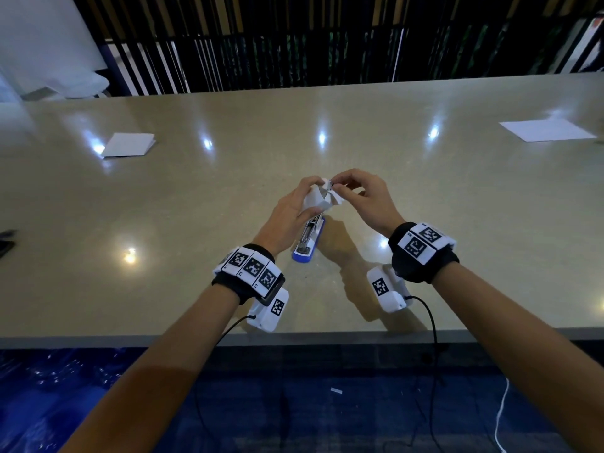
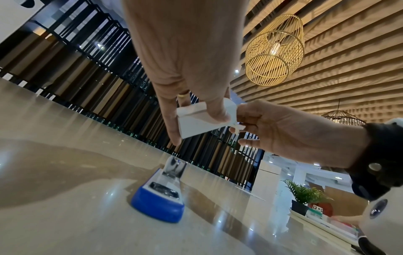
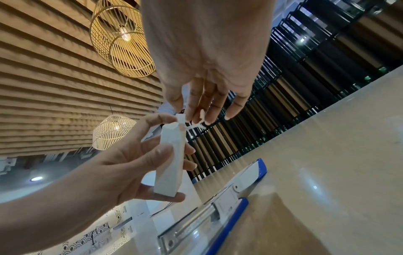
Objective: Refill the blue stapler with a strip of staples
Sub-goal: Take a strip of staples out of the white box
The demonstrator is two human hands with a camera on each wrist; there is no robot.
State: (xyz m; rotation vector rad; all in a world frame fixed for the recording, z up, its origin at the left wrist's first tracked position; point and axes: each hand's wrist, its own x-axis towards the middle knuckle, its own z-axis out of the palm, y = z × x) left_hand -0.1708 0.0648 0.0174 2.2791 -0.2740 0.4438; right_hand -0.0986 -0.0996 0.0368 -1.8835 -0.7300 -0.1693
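The blue stapler [image 1: 309,240] lies opened out flat on the beige table [image 1: 163,223], its metal staple channel facing up [image 3: 196,222] [image 2: 159,195]. Just above it my left hand [image 1: 312,194] grips a small white staple box [image 1: 315,199] [image 2: 196,126] [image 3: 169,163] round its sides. My right hand [image 1: 336,184] [image 3: 196,115] pinches the torn flaps at the box's open end with thumb and fingertips. A small dark glint shows at that opening. I cannot tell whether it is a staple strip.
A folded white paper [image 1: 129,144] lies at the far left of the table and a flat white sheet [image 1: 549,129] at the far right. A dark object [image 1: 6,241] sits at the left edge. A slatted railing runs behind the table.
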